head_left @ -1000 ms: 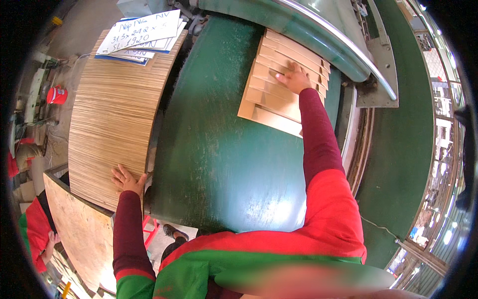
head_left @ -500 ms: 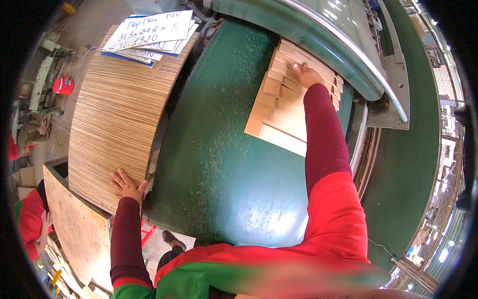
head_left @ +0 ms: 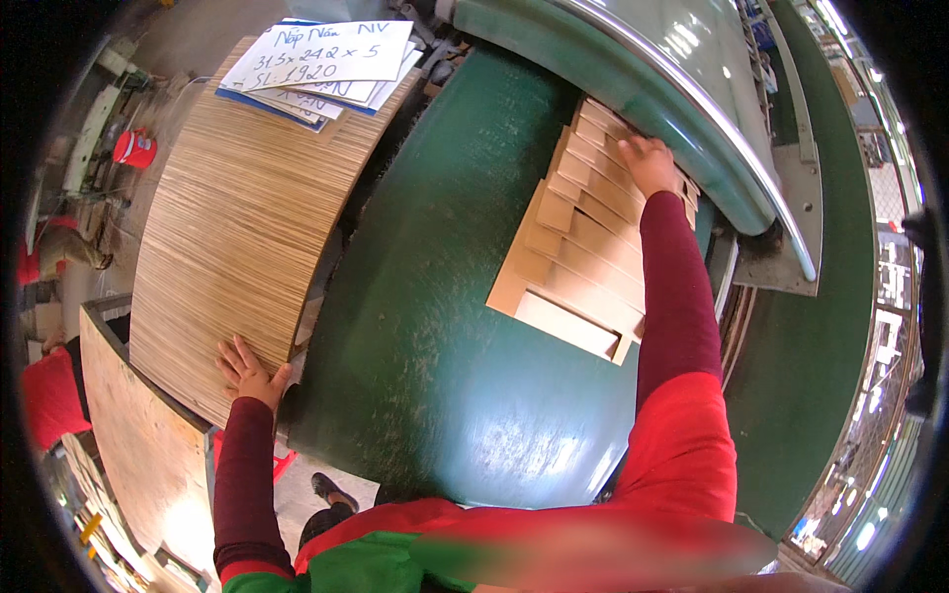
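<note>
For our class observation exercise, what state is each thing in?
Left hand: spread, palm-down on wood-grain board
Right hand: on thin panels, grip unclear
Thin panels: overlapping, fanned
Wood-grain board: partly covered
Paper signs: stacked askew
Green surface: scuffed
Roller: motion unclear

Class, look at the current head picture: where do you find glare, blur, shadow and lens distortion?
Head view: bright glare whitens the near part of the green surface; a smeared blur covers part of the red-and-green top; thin shadows edge the overlapping tan pieces; the striped wooden board looks bowed, and black fills the corners.
</note>
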`<control>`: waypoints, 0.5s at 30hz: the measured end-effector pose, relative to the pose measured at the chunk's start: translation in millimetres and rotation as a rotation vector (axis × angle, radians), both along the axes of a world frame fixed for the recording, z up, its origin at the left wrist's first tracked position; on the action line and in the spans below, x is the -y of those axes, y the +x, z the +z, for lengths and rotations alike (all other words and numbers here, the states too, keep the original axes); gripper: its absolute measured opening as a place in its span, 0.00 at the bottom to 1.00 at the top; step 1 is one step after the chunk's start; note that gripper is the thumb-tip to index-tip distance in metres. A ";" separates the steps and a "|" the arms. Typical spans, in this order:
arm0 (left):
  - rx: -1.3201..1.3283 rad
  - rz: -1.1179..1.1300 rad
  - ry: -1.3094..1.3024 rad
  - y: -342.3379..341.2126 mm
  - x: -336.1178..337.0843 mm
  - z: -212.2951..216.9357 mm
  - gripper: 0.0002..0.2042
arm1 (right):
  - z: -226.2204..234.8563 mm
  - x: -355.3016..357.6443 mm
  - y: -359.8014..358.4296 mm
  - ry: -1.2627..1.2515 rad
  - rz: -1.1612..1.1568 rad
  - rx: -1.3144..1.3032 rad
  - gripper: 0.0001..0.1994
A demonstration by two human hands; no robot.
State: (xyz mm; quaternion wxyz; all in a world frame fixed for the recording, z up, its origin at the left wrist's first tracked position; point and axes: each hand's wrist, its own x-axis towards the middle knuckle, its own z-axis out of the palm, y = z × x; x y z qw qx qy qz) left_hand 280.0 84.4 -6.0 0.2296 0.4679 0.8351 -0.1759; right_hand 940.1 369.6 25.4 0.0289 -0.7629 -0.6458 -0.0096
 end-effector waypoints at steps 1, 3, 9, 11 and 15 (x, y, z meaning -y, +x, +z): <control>0.008 0.004 0.000 -0.6 0.4 -0.6 0.59 | -11.6 -5.1 -0.9 -0.008 -0.047 -0.023 0.34; 0.020 0.004 -0.015 -1.9 1.1 -0.7 0.59 | -32.0 -7.3 -1.1 0.001 -0.106 0.000 0.36; 0.032 -0.010 -0.004 -7.6 4.3 -2.3 0.59 | -52.2 -9.8 -2.6 -0.049 -0.191 0.012 0.38; 0.029 -0.009 -0.002 -9.4 6.4 -4.7 0.59 | -47.9 -11.8 -0.8 -0.114 -0.200 -0.058 0.39; 0.034 -0.012 0.034 -12.3 8.1 -9.0 0.59 | -43.2 -19.7 3.5 -0.179 -0.224 -0.101 0.41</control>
